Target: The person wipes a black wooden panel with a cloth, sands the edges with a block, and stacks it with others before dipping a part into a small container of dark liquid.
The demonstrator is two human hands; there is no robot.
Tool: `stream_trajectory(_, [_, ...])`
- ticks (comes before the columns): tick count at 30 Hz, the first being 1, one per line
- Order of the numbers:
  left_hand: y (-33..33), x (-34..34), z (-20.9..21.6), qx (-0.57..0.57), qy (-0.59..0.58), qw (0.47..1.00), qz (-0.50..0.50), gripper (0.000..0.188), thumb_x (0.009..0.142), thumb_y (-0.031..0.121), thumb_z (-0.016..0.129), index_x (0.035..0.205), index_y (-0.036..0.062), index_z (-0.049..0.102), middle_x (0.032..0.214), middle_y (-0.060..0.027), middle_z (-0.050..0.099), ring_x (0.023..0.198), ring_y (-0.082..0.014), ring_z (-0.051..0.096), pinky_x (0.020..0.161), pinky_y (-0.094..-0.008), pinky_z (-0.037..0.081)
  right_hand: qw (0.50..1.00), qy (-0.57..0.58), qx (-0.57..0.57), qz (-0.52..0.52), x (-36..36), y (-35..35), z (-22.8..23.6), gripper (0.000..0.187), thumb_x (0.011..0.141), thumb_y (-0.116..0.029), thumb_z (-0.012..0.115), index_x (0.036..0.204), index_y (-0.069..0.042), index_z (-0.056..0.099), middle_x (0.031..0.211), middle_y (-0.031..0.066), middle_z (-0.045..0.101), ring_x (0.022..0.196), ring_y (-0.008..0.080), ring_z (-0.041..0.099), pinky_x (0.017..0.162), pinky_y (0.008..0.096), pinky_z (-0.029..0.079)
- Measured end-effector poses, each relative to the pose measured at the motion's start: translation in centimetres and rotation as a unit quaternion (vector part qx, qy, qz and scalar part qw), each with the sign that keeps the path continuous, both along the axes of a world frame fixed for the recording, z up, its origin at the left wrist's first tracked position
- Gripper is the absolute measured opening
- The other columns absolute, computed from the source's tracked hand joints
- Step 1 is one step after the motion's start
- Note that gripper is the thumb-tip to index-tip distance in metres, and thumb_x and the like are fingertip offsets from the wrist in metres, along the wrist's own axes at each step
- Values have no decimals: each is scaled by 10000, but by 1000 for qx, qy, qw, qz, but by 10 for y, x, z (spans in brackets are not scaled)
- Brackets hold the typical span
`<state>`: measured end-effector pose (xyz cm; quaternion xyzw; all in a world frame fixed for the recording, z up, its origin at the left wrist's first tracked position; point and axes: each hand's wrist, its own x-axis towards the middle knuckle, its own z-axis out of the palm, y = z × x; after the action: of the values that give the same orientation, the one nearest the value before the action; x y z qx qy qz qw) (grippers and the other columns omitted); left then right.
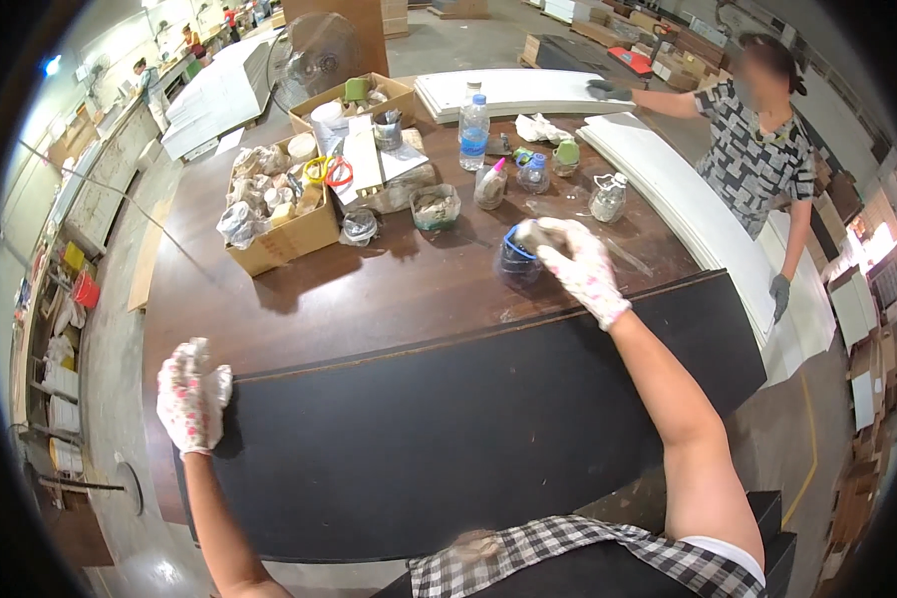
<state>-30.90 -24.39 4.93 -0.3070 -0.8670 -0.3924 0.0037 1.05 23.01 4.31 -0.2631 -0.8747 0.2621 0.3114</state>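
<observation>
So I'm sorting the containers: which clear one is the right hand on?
The blue-rimmed jar under the right hand, nearest the black panel; the others stand farther back.

Both the left hand point(193, 395) and the right hand point(580, 261) are wearing white gloves with a pink floral print; the board point(468, 419) is showing matt black against the dark brown table point(369, 289), the small container point(517, 261) is showing a blue rim, and a co-worker's shirt point(752, 149) is showing a grey-and-black block pattern

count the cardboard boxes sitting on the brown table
2: a cardboard box of bagged parts at the table's left, and a second box behind it at the far edge. Clutter may hide others.
</observation>
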Motion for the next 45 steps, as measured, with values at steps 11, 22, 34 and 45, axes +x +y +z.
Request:
stream_trajectory(11, [24,26,-18,-209,172,939,212,296,978,268,600,1218,131,708,1136,-98,697,1066,-292,634,952,-385,476,983,-105,125,79,-235,81,-84,275,851,-239,660,1099,-121,650,1116,160,651,1090,360,618,940,467,487])
stream_trajectory(22, [18,15,-25,-169,132,950,226,314,990,301,564,1201,114,703,1131,-97,706,1094,-286,635,968,-394,472,966,-41,199,159,-177,39,-75,404,874,-200,643,1261,-94,592,1280,135,613,1235,342,536,1055,457,421])
stream_trajectory(34, [-73,-62,-63,12,-40,975,220,378,1024,179,506,1371,34,546,1400,-96,564,1252,-226,557,1056,-311,452,783,-378,143,-473,360,180,-66,657,999,-451,492,1502,-40,397,1507,182,460,1422,341,398,1205,447,241])
stream_trajectory(45, [-36,-69,-93,-78,-19,990,116,366,1035,199,493,1371,72,567,1335,-123,613,1241,-262,572,1062,-349,446,871,-58,-91,-479,575,283,-107,514,1009,-390,534,1348,-7,581,1361,133,583,1276,252,512,1096,361,357])
